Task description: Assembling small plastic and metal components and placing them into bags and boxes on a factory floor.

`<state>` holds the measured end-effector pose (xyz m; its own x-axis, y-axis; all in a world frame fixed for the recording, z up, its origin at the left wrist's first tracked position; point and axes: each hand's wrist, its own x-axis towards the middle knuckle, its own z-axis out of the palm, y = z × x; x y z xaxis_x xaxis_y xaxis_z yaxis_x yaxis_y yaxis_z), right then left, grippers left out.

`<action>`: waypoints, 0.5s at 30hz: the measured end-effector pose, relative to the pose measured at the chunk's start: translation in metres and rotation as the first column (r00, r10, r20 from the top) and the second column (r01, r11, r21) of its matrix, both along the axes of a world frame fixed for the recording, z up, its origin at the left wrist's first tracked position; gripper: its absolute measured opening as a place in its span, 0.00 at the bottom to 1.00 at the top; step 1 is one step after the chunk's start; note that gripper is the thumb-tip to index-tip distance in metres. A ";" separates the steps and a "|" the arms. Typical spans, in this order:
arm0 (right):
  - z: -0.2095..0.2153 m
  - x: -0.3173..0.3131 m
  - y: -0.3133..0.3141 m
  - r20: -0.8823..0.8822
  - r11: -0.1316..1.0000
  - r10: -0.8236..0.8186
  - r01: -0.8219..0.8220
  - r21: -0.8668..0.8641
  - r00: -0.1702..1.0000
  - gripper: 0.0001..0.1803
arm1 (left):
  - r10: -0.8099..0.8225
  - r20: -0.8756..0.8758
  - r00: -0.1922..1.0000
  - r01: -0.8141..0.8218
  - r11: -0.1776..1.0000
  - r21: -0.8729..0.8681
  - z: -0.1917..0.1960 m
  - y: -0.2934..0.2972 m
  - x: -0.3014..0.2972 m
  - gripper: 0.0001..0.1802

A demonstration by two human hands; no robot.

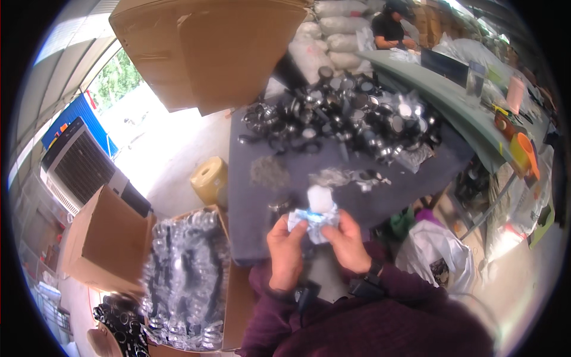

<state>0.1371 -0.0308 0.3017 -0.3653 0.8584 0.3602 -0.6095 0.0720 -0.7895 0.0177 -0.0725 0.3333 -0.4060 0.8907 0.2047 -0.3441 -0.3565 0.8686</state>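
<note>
My left hand (286, 251) and my right hand (350, 245) are held close together over the near edge of the dark table (250, 208). Between their thumbs and fingers they grip a crumpled white and light-blue cloth or wrapper (318, 224); its exact kind is too blurred to tell. A white rounded piece (321, 199) sticks up from it, away from me. Beyond the hands lie small clear plastic scraps (332, 177) and a patch of grey bits (269, 171). A big heap of black and silver round parts (351, 113) covers the far side of the table.
An open carton (227, 285) of clear-bagged parts stands at my left, near a yellow stool (209, 178) and an air cooler (80, 166). A large cardboard box (208, 53) rises at the far left. White bags (437, 253) sit to the right. A person (392, 27) works at the back.
</note>
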 end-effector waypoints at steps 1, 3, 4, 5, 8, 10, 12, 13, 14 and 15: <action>-0.001 0.000 0.001 0.002 1.000 -0.001 0.001 -0.006 1.000 0.15 | -0.017 -0.004 1.000 0.017 1.000 0.002 -0.001 0.000 -0.001 0.06; -0.002 -0.009 0.003 -0.041 0.999 0.050 -0.050 -0.021 0.998 0.13 | -0.005 -0.009 1.000 0.005 1.000 0.005 -0.003 -0.004 -0.005 0.08; -0.003 -0.012 0.000 -0.030 1.000 0.015 -0.016 -0.017 0.999 0.12 | -0.017 -0.034 0.999 0.016 0.999 -0.035 -0.006 -0.006 -0.007 0.09; -0.007 -0.011 -0.003 -0.018 1.000 -0.012 0.012 -0.010 1.000 0.12 | -0.023 -0.057 0.998 0.019 0.997 -0.076 -0.010 -0.008 -0.008 0.11; -0.014 -0.010 -0.004 -0.072 0.993 -0.104 0.100 -0.061 0.992 0.17 | -0.117 -0.049 0.992 0.113 0.990 -0.087 -0.034 -0.003 -0.004 0.12; -0.012 -0.002 -0.001 -0.054 0.994 -0.110 0.109 -0.026 0.992 0.16 | -0.221 0.042 0.974 0.223 0.972 -0.078 -0.040 0.001 0.000 0.11; -0.004 0.001 -0.002 -0.041 0.995 -0.082 0.084 0.058 0.996 0.16 | -0.298 0.159 0.941 0.312 0.947 -0.075 -0.023 -0.010 0.008 0.10; -0.005 0.000 -0.002 -0.056 0.992 -0.077 0.082 0.100 0.995 0.17 | -0.320 0.206 0.925 0.341 0.937 -0.077 -0.020 -0.012 0.007 0.10; -0.002 -0.003 -0.004 -0.051 0.993 -0.043 0.048 0.110 0.998 0.17 | -0.340 0.207 0.917 0.349 0.937 -0.002 -0.022 -0.016 0.006 0.16; 0.000 -0.006 -0.006 -0.039 0.993 -0.031 0.035 0.111 0.999 0.17 | -0.327 0.207 0.922 0.332 0.943 0.007 -0.021 -0.018 0.004 0.16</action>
